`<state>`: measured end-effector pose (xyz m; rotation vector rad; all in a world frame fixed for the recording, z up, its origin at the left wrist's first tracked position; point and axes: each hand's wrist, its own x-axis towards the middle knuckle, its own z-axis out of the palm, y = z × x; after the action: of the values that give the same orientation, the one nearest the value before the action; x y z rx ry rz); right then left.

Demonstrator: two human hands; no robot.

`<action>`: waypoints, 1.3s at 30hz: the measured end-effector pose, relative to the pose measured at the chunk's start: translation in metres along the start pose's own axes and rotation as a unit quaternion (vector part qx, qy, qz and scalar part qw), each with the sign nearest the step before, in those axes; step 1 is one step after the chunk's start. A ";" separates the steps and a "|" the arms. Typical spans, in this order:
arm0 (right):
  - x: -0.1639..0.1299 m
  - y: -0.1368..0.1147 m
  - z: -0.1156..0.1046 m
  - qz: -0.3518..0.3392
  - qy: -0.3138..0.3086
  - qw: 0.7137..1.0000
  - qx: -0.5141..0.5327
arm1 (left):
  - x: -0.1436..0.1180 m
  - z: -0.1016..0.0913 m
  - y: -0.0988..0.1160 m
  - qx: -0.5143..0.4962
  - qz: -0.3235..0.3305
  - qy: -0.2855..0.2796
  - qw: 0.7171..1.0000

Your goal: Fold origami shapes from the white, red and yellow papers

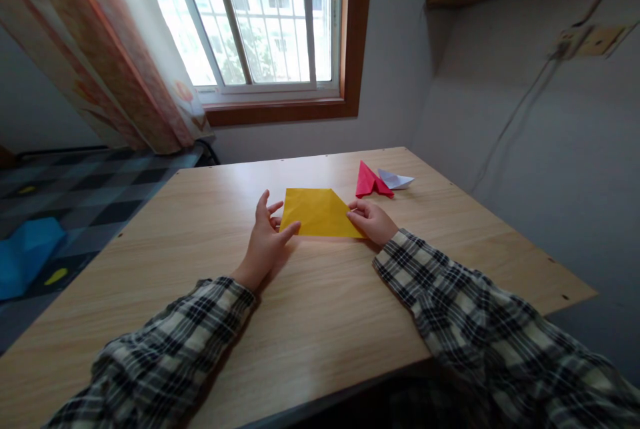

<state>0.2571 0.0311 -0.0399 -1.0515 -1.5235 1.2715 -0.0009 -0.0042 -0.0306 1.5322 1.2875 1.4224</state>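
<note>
Two hands frame a yellow paper that lies flat on the wooden table, directly ahead of the person and between the hands, its long axis running left to right across the view. The sheet's far right corner looks folded in, giving a slanted right edge. The left hand is loosely open, fingers spread, with the thumb tip resting on the sheet's near left corner; the right hand is partly curled, fingertips pressing or pinching the near right corner, though whether it truly grips the edge cannot be told. Both hands touch the paper at opposite ends, about equally near; the right one sits against the slanted edge, so any fold there would seem to fall to it. Beyond the right hand, apart from the yellow sheet, a red folded paper lies just beside a white folded paper. Both forearms wear plaid sleeves.
</note>
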 end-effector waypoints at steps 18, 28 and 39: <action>-0.001 0.000 -0.006 -0.064 0.038 0.968 -0.240 | -0.006 0.010 0.021 -0.143 -0.034 -0.135 0.980; 0.000 -0.001 -0.011 -0.122 0.004 0.897 -0.425 | -0.003 0.002 0.008 0.064 0.020 -0.112 0.991; -0.004 0.002 -0.011 -0.148 -0.044 0.873 -0.463 | -0.010 0.006 0.010 0.189 0.122 -0.118 0.967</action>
<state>0.2687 0.0305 -0.0409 -1.2522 -2.3414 0.3214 0.0077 -0.0158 -0.0255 2.1083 1.3080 1.1319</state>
